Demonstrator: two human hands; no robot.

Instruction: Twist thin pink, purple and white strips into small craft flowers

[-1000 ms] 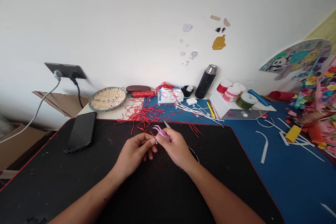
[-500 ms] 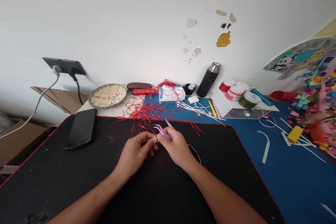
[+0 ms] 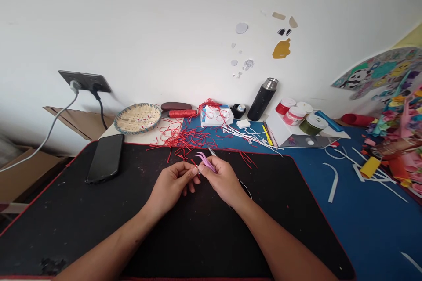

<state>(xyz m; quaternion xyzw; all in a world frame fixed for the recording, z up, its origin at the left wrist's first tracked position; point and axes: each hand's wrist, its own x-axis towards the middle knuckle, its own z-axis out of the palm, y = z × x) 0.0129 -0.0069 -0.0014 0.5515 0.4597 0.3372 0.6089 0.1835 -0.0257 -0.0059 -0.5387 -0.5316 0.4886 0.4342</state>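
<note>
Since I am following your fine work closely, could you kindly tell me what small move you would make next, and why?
I would probably close the pink curved tweezers gently on the tiny item at the fingertips of the left hand, because the right hand already holds their tips there, though the item is too small to identify.

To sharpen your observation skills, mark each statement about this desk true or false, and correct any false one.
1. The right hand holds a pink curved piece. True.
2. The black phone lies to the right of the hands. False: it lies to their left, on the black mat.
3. Red strands lie scattered across the mat's far edge. True.
4. The black flask lies on its side. False: it stands upright.
5. The woven basket sits on the mat. False: it sits beyond the mat, near the wall.
</note>
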